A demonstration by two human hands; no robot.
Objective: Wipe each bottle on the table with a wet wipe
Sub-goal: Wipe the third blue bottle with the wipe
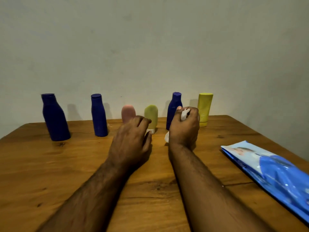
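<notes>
Several bottles stand in a row at the back of the wooden table [66, 164]: a large dark blue bottle [54, 118], a slimmer blue bottle [99, 115], a pink tube [127, 112], a pale green tube [151, 114] on its white cap, another blue bottle [173, 106] and a yellow tube [204, 108]. My right hand [184, 128] grips a crumpled white wet wipe [184, 113] just in front of the third blue bottle. My left hand [132, 139] hovers by the base of the green tube with its fingers curled loosely; it holds nothing I can see.
A blue and white pack of wet wipes [270, 171] lies flat at the right edge of the table. A plain wall [150, 47] rises right behind the bottles.
</notes>
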